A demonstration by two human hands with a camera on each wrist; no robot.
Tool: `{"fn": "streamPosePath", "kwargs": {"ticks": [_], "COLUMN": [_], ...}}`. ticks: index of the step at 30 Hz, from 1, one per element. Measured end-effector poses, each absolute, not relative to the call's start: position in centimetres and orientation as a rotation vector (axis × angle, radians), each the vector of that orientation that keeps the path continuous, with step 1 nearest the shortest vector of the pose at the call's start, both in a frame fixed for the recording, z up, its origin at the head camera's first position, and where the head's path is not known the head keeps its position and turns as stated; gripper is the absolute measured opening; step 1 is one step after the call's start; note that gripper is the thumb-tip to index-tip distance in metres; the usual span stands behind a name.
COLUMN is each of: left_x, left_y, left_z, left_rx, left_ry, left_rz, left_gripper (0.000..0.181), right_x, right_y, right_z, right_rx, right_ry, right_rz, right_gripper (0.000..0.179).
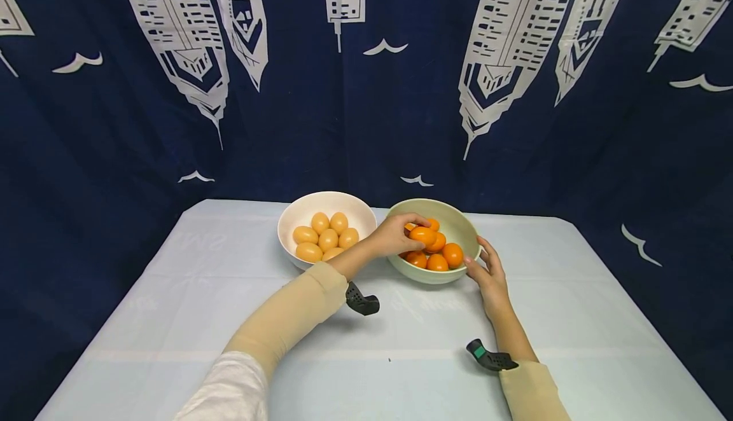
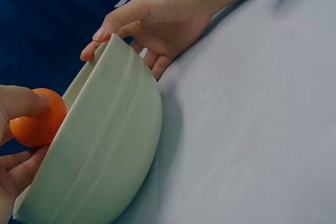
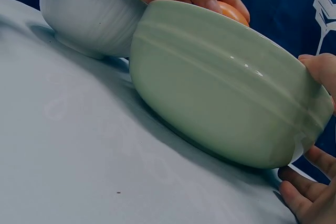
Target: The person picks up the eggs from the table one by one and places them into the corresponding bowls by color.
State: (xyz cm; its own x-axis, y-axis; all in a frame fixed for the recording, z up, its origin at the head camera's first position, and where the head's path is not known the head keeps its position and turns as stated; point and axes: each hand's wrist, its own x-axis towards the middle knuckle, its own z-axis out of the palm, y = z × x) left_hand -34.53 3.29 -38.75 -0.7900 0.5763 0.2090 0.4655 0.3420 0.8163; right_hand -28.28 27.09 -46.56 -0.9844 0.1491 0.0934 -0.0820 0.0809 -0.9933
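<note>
My left hand (image 1: 396,235) pinches a smooth orange egg-shaped ball (image 1: 422,236) between thumb and fingers, at the inside of a pale green bowl (image 1: 466,227). In the left wrist view the same orange ball (image 2: 38,121) shows by the bowl's rim. More orange balls (image 1: 453,255) lie in the green bowl below that hand. On the bowl's right side, my right hand (image 1: 491,281) holds the wall, with the thumb (image 3: 317,66) at the rim and other fingers lower on the outside. The green bowl (image 3: 220,87) hides its contents from the right wrist camera, apart from part of one ball.
A white bowl (image 1: 292,217) with several pale yellow-orange egg-shaped pieces (image 1: 328,240) stands just left of the green bowl. Both are near the back edge of the white-covered table (image 1: 401,370). A dark blue curtain (image 1: 343,122) hangs behind. Each wrist carries a black device (image 1: 362,300).
</note>
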Motion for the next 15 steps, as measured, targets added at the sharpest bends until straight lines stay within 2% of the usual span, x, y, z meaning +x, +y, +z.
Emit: {"fn": "streamPosePath", "kwargs": {"ticks": [15], "left_x": [-35.9], "left_y": [5.1], "left_z": [-39.2], "left_rx": [0.852], "left_ry": [2.65], "left_rz": [1.264], "left_gripper": [0.04], "right_x": [-28.4], "right_y": [27.4], "right_z": [-46.7], "right_rx": [-0.06], "right_ry": [-2.179], "right_rz": [2.017], "right_gripper": [0.065]}}
